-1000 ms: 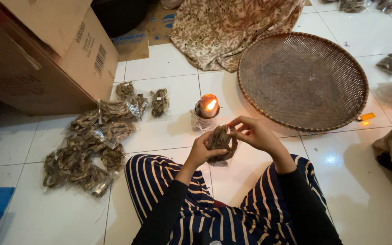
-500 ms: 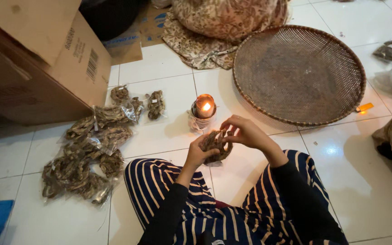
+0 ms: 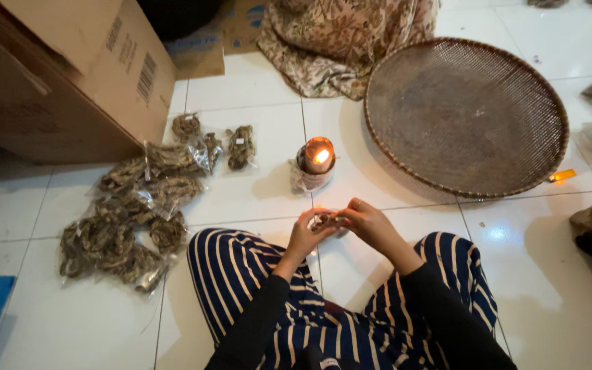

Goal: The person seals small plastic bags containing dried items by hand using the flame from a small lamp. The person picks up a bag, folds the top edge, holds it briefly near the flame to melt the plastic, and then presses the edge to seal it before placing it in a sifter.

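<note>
Head view: both hands [image 3: 340, 227] pinch clear packet [image 3: 325, 220]; brown carton [image 3: 70, 75] upper-left.

Floor tiles [image 3: 255, 89] were glossy white ceramic. Round tray [image 3: 466, 116] was rough, matt woven cane. Box [image 3: 70, 68] was matt brown cardboard. Packets [image 3: 131, 205] were shiny clear plastic. Striped trousers [image 3: 241, 274] were soft cloth.

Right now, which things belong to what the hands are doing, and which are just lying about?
In use: small packet, left hand, right hand, lit candle, pile of filled packets.
Lying about: woven tray, cardboard box, patterned cloth.
</note>
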